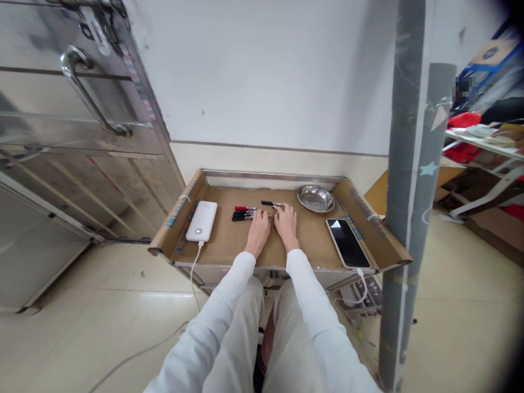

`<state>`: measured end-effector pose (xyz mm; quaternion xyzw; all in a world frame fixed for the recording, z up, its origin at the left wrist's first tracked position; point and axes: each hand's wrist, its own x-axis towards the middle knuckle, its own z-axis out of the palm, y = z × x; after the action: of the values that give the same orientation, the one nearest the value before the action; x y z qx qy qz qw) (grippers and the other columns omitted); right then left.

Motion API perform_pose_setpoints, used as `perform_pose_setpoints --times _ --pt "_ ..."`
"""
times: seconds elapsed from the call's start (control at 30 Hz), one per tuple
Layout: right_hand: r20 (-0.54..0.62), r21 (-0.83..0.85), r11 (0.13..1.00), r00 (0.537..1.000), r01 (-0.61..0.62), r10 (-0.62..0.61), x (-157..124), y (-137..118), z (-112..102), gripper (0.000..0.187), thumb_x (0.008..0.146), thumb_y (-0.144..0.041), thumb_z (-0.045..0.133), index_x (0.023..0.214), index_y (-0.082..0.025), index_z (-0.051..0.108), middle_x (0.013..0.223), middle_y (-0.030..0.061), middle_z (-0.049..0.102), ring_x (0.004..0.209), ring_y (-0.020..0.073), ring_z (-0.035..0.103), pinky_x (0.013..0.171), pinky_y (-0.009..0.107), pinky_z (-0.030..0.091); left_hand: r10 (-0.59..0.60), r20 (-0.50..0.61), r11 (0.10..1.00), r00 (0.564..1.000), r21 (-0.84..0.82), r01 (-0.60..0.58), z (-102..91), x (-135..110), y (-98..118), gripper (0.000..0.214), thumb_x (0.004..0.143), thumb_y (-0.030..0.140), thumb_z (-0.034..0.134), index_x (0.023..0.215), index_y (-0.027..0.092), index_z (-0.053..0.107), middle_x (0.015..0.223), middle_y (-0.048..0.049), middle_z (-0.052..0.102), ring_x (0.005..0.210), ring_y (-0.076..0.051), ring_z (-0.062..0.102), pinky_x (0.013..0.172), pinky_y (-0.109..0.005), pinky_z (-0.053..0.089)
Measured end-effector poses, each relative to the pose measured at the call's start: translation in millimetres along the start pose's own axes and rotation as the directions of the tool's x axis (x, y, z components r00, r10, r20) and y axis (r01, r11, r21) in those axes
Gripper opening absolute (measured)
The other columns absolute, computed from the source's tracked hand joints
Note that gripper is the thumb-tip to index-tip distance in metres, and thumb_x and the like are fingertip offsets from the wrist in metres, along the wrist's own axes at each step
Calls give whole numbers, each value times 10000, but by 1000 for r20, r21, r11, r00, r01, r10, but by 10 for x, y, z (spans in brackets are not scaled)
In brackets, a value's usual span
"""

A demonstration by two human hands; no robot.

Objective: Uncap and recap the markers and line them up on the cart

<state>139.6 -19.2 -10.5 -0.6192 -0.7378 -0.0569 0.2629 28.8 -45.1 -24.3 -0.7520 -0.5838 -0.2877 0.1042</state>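
My left hand (258, 233) rests palm down on the brown cardboard lining (223, 251), fingers stretched forward and slightly apart. Its fingertips are at the right ends of several black marker pens (242, 216) and a red marker pen (243, 208), which lie side by side in a small group. Close by on the right, my right hand (286, 225) also lies palm down with its fingers spread. Those fingertips are by the right end of a single black marker pen (268, 203), which lies crosswise; whether they touch it I cannot tell.
A shiny metal bowl (316, 198) stands at the back right. In front of it lies a phone (347, 243) with a white cable. A white power bank (202, 221), cable attached, is at the left. A grey wrapped post (409, 191) rises beside the right edge.
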Motion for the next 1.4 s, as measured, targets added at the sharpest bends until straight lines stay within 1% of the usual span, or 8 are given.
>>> perform_pose_setpoints --times 0.13,0.23,0.37,0.57,0.73,1.0,1.2,1.4 --pt "-1 -8 999 999 -34 34 -31 30 -2 279 873 -152 417 1043 -192 634 1025 105 585 968 224 479 819 333 341 -23 41 999 999 43 22 87 75 7 154 912 164 415 954 95 547 946 -121 539 942 -237 515 873 -391 441" --pt "-17 -6 998 998 -61 61 -70 58 -2 249 883 -166 417 993 -172 640 969 101 593 935 224 482 803 327 337 -45 71 999 996 12 44 121 115 -3 165 921 140 389 942 98 548 950 -113 545 933 -222 518 873 -374 439" --pt "-26 28 996 996 -86 86 -118 75 -19 259 911 -204 401 962 -164 652 952 110 601 924 231 489 792 335 341 -84 93 990 992 -108 94 135 141 -20 176 922 108 371 953 119 544 989 -99 540 964 -197 512 867 -337 435" --pt "-4 132 990 999 -40 41 -129 83 -33 320 933 -218 363 956 -178 679 955 113 615 901 227 503 796 345 361 -64 138 967 988 -235 96 148 172 -47 168 914 115 398 939 144 562 980 -81 541 967 -191 513 879 -346 431" --pt "-21 237 971 999 -32 38 -113 119 10 333 932 -203 356 957 -161 685 925 108 620 877 214 516 828 338 383 -45 145 955 988 -286 86 180 178 -66 160 910 130 416 950 149 570 981 -82 551 956 -194 512 873 -344 440" --pt "-23 447 895 1000 -3 15 -97 140 47 279 913 -172 379 913 -155 657 917 88 639 884 199 535 842 312 412 -57 158 959 986 -267 98 197 197 -78 179 913 113 383 937 148 556 996 -80 545 964 -195 515 889 -361 434" --pt "-31 479 878 999 -16 35 -101 140 3 222 889 -179 424 894 -182 646 919 67 666 884 200 560 847 323 417 -46 175 957 983 -274 93 132 195 -64 252 882 35 330 966 161 532 1019 -79 546 986 -202 511 907 -385 432" --pt "-12 484 875 1000 24 -21 -89 148 43 252 880 -157 421 966 -183 657 951 75 663 900 195 573 848 324 428 -25 179 910 983 -403 96 85 179 -51 322 845 -4 307 1051 167 487 1079 -90 539 1067 -201 499 939 -375 444"
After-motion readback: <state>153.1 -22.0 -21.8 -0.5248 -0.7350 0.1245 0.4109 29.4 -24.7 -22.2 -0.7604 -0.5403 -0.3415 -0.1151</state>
